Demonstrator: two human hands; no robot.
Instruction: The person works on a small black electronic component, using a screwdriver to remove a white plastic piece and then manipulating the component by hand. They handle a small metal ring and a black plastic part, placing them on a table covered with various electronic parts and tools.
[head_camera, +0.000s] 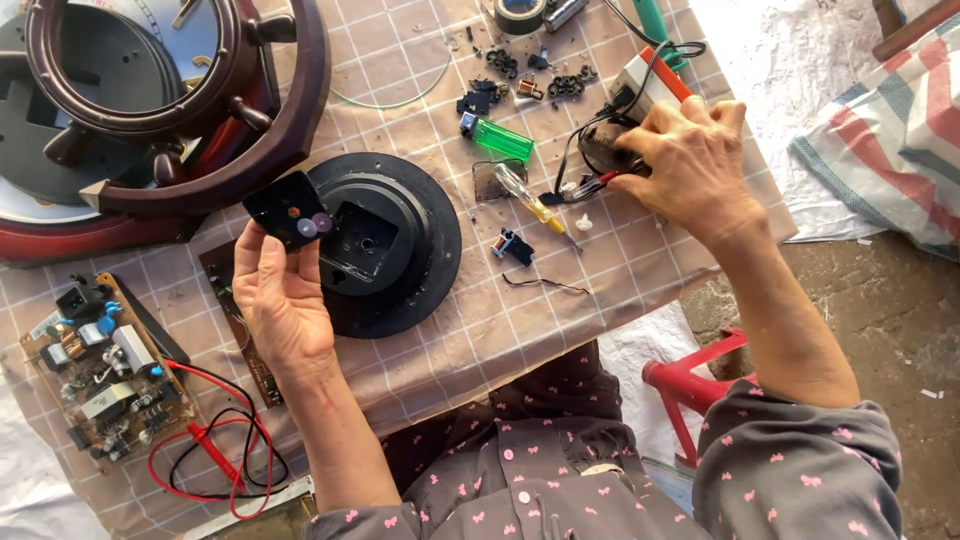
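Head view: left hand (283, 300), black square cover (292, 210) tilted upright.

Bright, even daylight; sharp focus, soft shadows.

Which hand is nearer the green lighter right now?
Right. The right hand rests just right of the green lighter, over black wires. The left hand is farther, down-left, holding a small black square part.
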